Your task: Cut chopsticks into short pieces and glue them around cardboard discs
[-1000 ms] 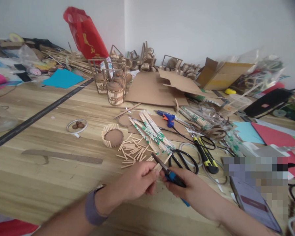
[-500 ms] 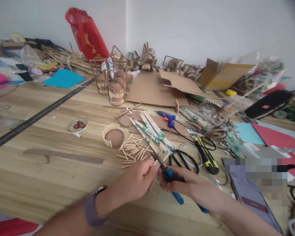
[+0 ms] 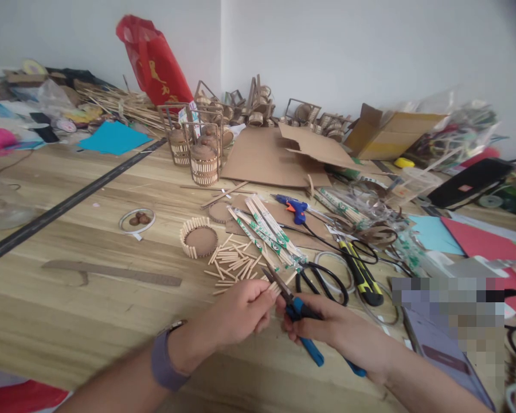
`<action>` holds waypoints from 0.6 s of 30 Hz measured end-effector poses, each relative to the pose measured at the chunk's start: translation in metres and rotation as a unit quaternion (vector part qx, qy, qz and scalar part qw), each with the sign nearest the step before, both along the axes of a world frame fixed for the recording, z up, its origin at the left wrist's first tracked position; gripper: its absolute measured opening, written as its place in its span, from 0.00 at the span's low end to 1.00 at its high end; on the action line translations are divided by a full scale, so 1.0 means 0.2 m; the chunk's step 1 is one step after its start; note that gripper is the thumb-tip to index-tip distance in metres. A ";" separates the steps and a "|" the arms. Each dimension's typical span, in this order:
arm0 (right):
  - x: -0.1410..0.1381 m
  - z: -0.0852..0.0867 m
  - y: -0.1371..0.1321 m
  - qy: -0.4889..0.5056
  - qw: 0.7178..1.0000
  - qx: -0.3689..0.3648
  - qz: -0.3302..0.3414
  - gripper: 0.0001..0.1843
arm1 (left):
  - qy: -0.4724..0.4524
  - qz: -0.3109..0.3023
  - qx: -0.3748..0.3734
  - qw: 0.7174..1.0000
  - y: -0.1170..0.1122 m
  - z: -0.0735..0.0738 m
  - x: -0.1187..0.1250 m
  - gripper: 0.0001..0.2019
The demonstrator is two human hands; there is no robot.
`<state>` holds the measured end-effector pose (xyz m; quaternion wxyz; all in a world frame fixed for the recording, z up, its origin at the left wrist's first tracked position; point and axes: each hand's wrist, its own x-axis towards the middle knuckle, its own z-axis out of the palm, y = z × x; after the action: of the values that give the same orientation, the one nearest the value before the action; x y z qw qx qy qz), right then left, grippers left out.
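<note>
My left hand (image 3: 247, 307) is closed around thin wooden sticks (image 3: 290, 279), whose ends stick out to the right past the fingers. Gripped in my right hand (image 3: 327, 321) are blue-handled shears (image 3: 300, 308), their dark blades lying across the sticks right by my left fingertips. Just beyond my hands is a loose pile of short cut sticks (image 3: 234, 259). Left of that pile stands a round brown base (image 3: 201, 243) with short sticks upright around part of its rim. Paper-wrapped chopsticks (image 3: 266, 226) lie behind the pile.
Black-handled scissors (image 3: 322, 281) and a yellow utility knife (image 3: 361, 275) lie right of my hands. A blue glue gun (image 3: 296, 209) with its cord is farther back. Finished small baskets (image 3: 204, 163) and cardboard (image 3: 262, 158) stand behind. A phone (image 3: 438, 344) lies at right.
My left hand has shifted very slightly, and the sticks show a little more between the blades and fingers. Both hands keep their hold; the things on the table stay put.
</note>
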<state>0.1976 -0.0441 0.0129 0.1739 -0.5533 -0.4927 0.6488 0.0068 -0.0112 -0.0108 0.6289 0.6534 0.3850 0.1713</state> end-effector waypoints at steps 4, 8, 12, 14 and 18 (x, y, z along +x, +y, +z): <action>-0.03 0.00 0.00 -0.025 1.000 0.009 -0.010 0.10 | -0.017 0.002 -0.021 1.000 0.00 0.00 0.00 0.20; -0.04 0.01 0.00 -0.055 0.998 0.027 -0.003 0.11 | -0.025 0.000 -0.011 1.000 0.00 0.00 0.00 0.22; -0.04 0.01 0.01 -0.071 0.996 0.047 0.015 0.12 | -0.027 0.010 0.000 1.000 0.01 -0.01 0.00 0.22; -0.03 0.02 0.02 -0.062 0.996 0.068 0.010 0.12 | -0.033 0.020 0.004 0.999 0.01 -0.01 0.00 0.21; 0.02 0.04 0.03 -0.046 0.995 0.091 -0.021 0.13 | -0.042 0.034 0.012 0.998 0.03 0.01 -0.02 0.19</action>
<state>0.2007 -0.0388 0.0200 0.2143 -0.5743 -0.5454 0.5716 0.0034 -0.0055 -0.0093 0.6304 0.6400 0.3776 0.2246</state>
